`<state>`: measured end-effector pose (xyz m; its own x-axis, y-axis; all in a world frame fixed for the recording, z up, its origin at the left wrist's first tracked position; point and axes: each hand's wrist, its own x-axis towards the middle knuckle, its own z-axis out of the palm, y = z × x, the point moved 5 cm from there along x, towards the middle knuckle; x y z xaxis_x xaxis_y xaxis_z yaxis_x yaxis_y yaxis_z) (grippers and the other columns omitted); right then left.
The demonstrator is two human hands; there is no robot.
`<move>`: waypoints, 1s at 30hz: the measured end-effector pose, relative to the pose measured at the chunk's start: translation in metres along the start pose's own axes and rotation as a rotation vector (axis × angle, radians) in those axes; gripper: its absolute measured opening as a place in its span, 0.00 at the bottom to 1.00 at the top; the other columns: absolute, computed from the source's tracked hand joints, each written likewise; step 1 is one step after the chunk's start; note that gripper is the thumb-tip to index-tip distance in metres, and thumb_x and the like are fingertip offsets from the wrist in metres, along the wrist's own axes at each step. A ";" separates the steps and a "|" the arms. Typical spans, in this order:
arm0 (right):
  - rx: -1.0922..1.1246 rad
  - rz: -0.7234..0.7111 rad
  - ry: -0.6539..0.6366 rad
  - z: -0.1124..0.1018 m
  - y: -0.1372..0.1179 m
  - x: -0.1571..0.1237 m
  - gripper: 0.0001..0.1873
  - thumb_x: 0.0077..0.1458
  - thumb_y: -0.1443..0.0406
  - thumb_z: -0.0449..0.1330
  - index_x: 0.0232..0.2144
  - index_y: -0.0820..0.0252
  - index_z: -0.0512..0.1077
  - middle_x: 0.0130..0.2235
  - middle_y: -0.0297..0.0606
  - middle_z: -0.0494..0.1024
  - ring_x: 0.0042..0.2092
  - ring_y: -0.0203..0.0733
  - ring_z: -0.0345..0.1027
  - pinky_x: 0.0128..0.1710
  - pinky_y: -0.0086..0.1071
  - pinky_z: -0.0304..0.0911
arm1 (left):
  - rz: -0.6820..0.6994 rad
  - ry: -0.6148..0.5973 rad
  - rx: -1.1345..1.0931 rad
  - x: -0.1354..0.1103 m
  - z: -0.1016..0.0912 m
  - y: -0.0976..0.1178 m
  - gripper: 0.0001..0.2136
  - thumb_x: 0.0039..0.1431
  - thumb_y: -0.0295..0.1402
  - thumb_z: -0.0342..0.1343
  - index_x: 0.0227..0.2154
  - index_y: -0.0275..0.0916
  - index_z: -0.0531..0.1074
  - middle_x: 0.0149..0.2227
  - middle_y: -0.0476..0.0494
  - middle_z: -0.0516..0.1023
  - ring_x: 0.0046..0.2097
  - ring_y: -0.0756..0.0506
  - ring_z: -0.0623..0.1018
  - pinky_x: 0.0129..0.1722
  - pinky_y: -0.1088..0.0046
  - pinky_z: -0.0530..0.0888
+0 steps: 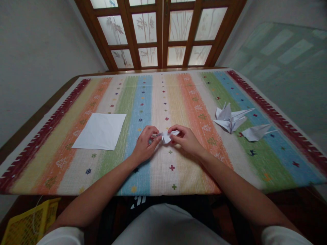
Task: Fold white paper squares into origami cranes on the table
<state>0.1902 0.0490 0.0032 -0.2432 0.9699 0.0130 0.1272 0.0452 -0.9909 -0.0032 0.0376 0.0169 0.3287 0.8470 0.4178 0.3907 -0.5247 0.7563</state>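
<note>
Near the middle of the table, a small folded piece of white paper (166, 137) is held between my two hands. My left hand (146, 143) pinches its left end with thumb and fingers. On the other side, my right hand (186, 139) grips the right part between thumb and forefinger. The fingers cover both ends, so the full shape of the folded paper is hidden. To the left lies a flat white sheet of paper (99, 132) with faint creases. Several folded paper cranes (230, 119) sit in a cluster at the right, with one paper crane (257, 132) slightly apart.
A striped, patterned tablecloth (112, 170) covers the table. Beyond its far edge stands a wooden door (163, 34) with patterned panes. A glass-like panel (283, 68) leans at the right wall. Below the table's left front is a yellow plastic basket (30, 221).
</note>
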 end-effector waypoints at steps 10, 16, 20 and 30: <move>-0.050 -0.107 0.009 0.002 -0.001 -0.001 0.06 0.56 0.65 0.63 0.33 0.55 0.81 0.42 0.41 0.79 0.40 0.43 0.76 0.36 0.37 0.76 | -0.057 -0.013 -0.090 0.001 -0.001 0.001 0.06 0.72 0.34 0.53 0.40 0.40 0.73 0.45 0.42 0.75 0.42 0.46 0.75 0.38 0.71 0.75; -0.167 -0.171 -0.004 0.001 -0.002 0.000 0.09 0.57 0.68 0.61 0.31 0.54 0.83 0.40 0.41 0.80 0.42 0.44 0.76 0.42 0.40 0.75 | -0.119 -0.042 -0.130 0.000 0.003 -0.005 0.07 0.73 0.34 0.50 0.41 0.40 0.73 0.41 0.44 0.76 0.37 0.48 0.75 0.36 0.71 0.75; -0.202 -0.178 0.005 0.001 -0.001 0.000 0.11 0.57 0.69 0.60 0.31 0.53 0.83 0.40 0.41 0.80 0.42 0.45 0.75 0.44 0.41 0.75 | -0.133 -0.046 -0.132 -0.001 0.003 -0.007 0.07 0.72 0.34 0.50 0.41 0.40 0.72 0.40 0.44 0.76 0.37 0.47 0.75 0.37 0.70 0.75; -0.219 -0.160 0.001 0.002 0.002 0.000 0.10 0.58 0.69 0.60 0.31 0.55 0.82 0.41 0.41 0.80 0.42 0.44 0.75 0.43 0.40 0.75 | -0.115 -0.046 -0.165 0.002 0.001 -0.004 0.12 0.73 0.40 0.51 0.34 0.40 0.69 0.37 0.45 0.72 0.39 0.45 0.73 0.38 0.69 0.74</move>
<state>0.1886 0.0491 0.0015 -0.2757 0.9465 0.1678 0.2925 0.2489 -0.9233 -0.0027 0.0410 0.0144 0.3309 0.8936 0.3034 0.2834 -0.4007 0.8713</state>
